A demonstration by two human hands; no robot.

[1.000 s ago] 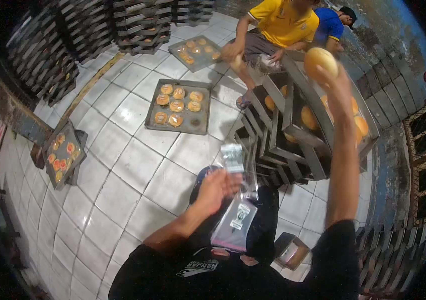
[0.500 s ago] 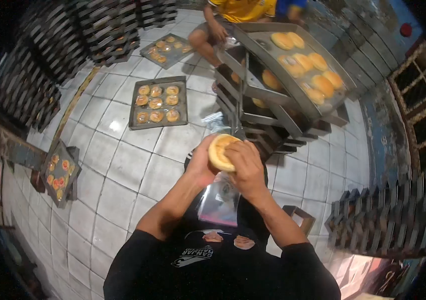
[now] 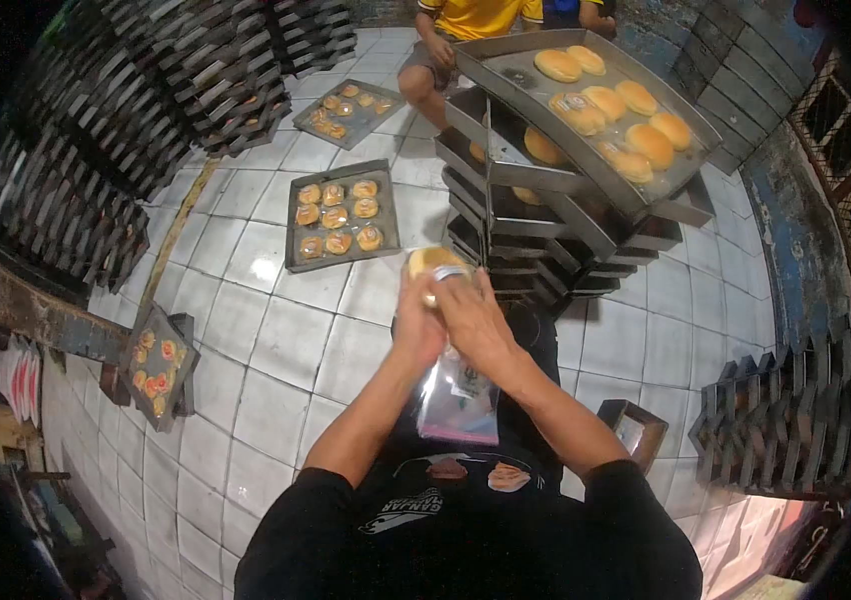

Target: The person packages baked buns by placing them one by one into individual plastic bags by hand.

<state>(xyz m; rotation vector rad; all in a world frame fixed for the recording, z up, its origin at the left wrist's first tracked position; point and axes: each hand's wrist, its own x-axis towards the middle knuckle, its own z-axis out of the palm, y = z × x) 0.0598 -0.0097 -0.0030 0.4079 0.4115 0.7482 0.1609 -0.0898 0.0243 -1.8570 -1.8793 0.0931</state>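
Note:
A round golden bun (image 3: 432,261) is held between my two hands in front of my lap, with shiny clear plastic and a whitish print showing over its near side. My left hand (image 3: 418,318) is closed around the bun's left and lower side. From the right, my right hand (image 3: 476,322) grips the bun and plastic, its fingers folded over the near edge. How far the plastic covers the bun is partly hidden by my fingers. On my lap below lies a stack of clear plastic bags (image 3: 461,400) with a pinkish edge.
Right of my hands stands a stack of metal trays (image 3: 536,235), with unwrapped and wrapped buns on the top tray (image 3: 516,100). A tray of wrapped buns (image 3: 294,225) lies on the tiled floor. A person in a yellow shirt (image 3: 486,18) sits beyond. Tray stacks (image 3: 796,420) line the sides.
The bun has gone from bare in my hands to having clear plastic over it. Both hands have moved closer together around it. The camera view has shifted slightly.

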